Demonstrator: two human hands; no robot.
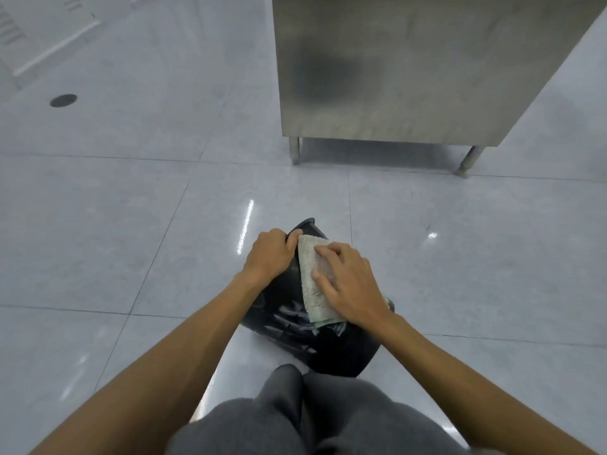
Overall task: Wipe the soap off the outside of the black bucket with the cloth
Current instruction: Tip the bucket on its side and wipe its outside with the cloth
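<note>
The black bucket [308,343] lies on its side on the tiled floor just beyond my knees, with its rim pointing away from me. Whitish soap streaks show on its near side below the cloth. A pale folded cloth [310,277] lies flat on the bucket's upper side. My right hand [348,284] presses down on the cloth with its fingers spread. My left hand [271,254] grips the bucket at its far left edge near the rim, fingers curled over it.
A stainless steel cabinet [410,70] on short legs stands on the floor ahead to the right. A round dark floor drain [63,100] sits at the far left. My knees in grey trousers [295,418] fill the bottom middle. Glossy grey tiles surround the bucket.
</note>
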